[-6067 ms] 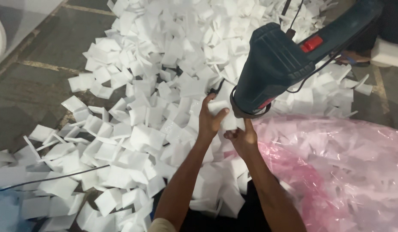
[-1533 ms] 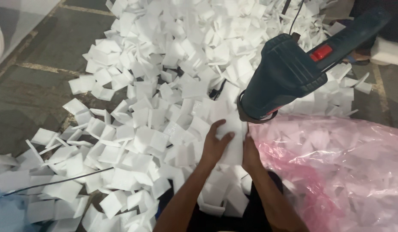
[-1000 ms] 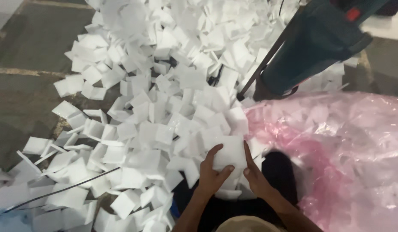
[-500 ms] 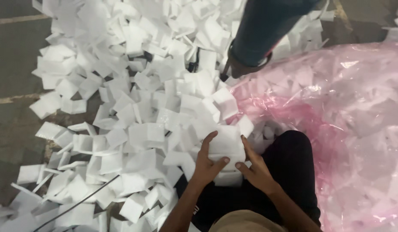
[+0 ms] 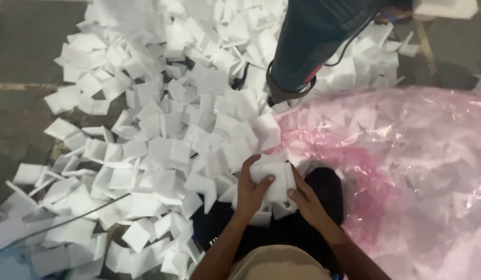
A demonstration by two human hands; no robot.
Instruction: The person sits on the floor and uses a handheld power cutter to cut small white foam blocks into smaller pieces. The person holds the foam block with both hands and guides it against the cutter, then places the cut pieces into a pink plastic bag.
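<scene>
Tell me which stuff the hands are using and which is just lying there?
In use:
left hand
right hand
foam stack held between both hands

Lying about:
foam pile on the floor
pink bag of foam pieces
blue tool overhead
thin cable across the pile

You have two hands in view: your left hand [image 5: 249, 189] and your right hand [image 5: 306, 199]. Between them sits one small stack of white square foam pieces [image 5: 272, 179]. Beyond your left hand spreads one heap of white foam squares [image 5: 162, 135], too many to count. Beside your right hand lies one pink clear plastic bag [image 5: 406, 171]. Above both hangs one dark blue power tool [image 5: 313, 41].
</scene>
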